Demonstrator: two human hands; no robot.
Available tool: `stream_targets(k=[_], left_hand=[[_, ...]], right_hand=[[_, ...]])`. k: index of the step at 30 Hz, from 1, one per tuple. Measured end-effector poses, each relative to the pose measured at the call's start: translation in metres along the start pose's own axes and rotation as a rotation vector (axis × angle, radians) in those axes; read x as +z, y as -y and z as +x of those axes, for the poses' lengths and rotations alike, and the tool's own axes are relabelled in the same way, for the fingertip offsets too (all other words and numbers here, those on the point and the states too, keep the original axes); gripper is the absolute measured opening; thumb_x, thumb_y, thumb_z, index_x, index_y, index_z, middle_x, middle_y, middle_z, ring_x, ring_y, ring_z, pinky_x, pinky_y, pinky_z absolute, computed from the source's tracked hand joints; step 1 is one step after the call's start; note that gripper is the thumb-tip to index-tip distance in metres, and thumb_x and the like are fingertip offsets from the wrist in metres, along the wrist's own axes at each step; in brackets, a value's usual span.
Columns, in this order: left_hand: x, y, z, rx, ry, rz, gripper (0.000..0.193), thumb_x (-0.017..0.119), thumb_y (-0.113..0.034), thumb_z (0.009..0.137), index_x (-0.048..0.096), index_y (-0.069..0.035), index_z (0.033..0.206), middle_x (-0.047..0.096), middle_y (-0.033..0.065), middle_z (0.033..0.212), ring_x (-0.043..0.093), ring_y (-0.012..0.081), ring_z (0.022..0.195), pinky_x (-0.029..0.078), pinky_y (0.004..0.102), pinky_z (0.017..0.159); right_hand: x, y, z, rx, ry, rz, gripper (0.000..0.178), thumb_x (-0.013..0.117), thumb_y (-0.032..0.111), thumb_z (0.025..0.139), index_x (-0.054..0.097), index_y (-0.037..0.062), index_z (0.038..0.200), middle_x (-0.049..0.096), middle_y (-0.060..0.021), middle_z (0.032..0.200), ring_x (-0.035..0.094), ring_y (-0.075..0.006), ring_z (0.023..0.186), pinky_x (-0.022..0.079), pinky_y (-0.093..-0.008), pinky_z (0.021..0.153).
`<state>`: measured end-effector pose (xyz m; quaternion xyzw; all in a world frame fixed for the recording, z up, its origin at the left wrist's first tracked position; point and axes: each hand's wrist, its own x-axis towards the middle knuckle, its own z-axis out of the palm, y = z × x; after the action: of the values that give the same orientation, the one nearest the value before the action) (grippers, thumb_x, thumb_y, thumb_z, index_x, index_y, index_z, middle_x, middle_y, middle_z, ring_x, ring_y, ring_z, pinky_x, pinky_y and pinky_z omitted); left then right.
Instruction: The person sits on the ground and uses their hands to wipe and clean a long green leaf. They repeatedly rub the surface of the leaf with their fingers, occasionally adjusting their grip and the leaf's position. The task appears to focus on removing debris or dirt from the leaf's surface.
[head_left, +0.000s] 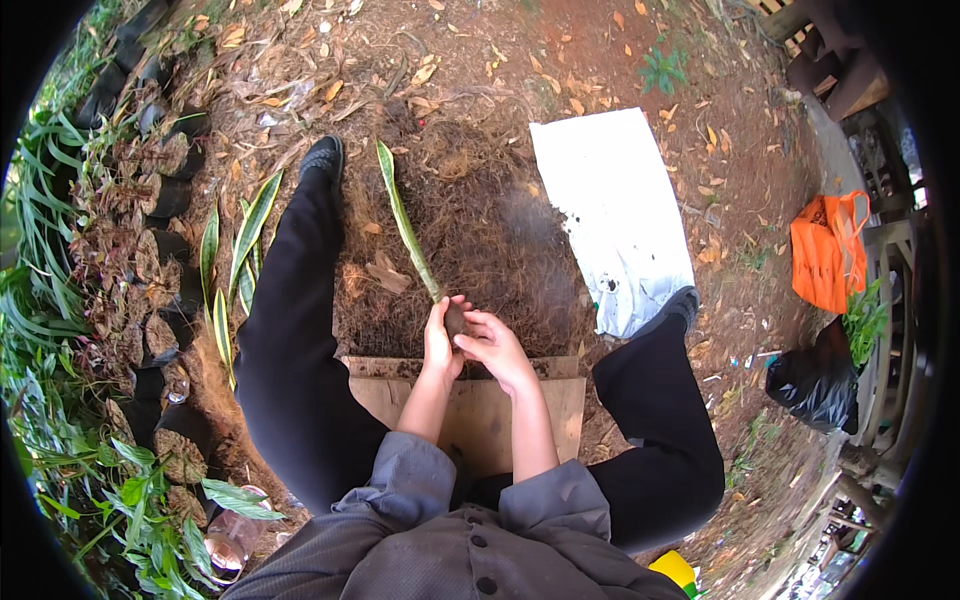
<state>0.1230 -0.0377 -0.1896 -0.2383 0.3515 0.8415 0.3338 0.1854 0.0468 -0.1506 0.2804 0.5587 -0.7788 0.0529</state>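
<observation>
A single snake plant leaf [405, 225], green with pale yellow edges, leans up and to the left from between my hands. At its base is a rounded brown clump [455, 320], which looks like soil or roots. My left hand [441, 338] is closed round the leaf's base and one side of the clump. From the other side, my right hand [494, 348] presses its fingers and thumb against the clump. Both hands are above the near edge of a heap of dark brown fibre and soil [470, 230]. Wooden boards [480, 410] lie beneath my forearms.
A white sack [620, 200] lies flat to the right, by my foot. More snake plant leaves [250, 235] stand beyond my left leg. Plants in black grow bags [170, 195] line the left side. On the far right are an orange bag [828, 255] and a black plastic bag [815, 380].
</observation>
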Motion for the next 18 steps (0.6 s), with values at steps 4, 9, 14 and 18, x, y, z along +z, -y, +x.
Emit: stream_targets(k=[4,9,14,18], left_hand=[[-0.014,0.001,0.005,0.054,-0.07,-0.141,0.027,0.049,-0.03,0.088,0.052,-0.009,0.105,0.058,0.0091,0.092,0.06,0.0218,0.082,0.052,0.0353,0.072],[-0.002,0.005,0.006,0.11,-0.192,-0.142,0.015,0.051,-0.022,0.088,0.049,-0.009,0.096,0.057,0.0075,0.089,0.06,0.02,0.077,0.054,0.0312,0.063],[-0.006,0.006,0.011,0.124,-0.288,-0.147,0.01,0.052,-0.018,0.087,0.048,-0.009,0.088,0.055,0.0058,0.085,0.059,0.0184,0.073,0.054,0.0297,0.058],[-0.01,0.005,0.014,0.193,-0.284,-0.17,0.01,0.051,-0.016,0.089,0.047,-0.007,0.088,0.055,0.0077,0.077,0.058,0.0179,0.065,0.054,0.0308,0.056]], right_hand=[[-0.01,0.019,0.009,-0.032,-0.062,-0.348,0.026,0.065,0.013,0.082,0.062,0.0022,0.105,0.064,-0.0059,0.097,0.06,-0.0138,0.086,0.048,-0.0288,0.076],[-0.037,0.018,0.049,-0.401,-0.616,-0.881,0.022,0.065,0.011,0.076,0.066,0.0088,0.098,0.062,-0.0078,0.098,0.058,-0.0231,0.089,0.044,-0.0356,0.08],[-0.022,0.012,0.057,-0.363,-0.56,-1.281,0.033,0.07,0.014,0.07,0.065,0.0164,0.103,0.058,-0.0015,0.102,0.049,-0.0196,0.1,0.03,-0.0394,0.088],[0.013,-0.003,0.048,-0.227,-0.699,-1.405,0.05,0.074,0.018,0.065,0.06,0.0183,0.113,0.046,-0.0041,0.118,0.039,-0.0235,0.111,0.026,-0.0432,0.087]])
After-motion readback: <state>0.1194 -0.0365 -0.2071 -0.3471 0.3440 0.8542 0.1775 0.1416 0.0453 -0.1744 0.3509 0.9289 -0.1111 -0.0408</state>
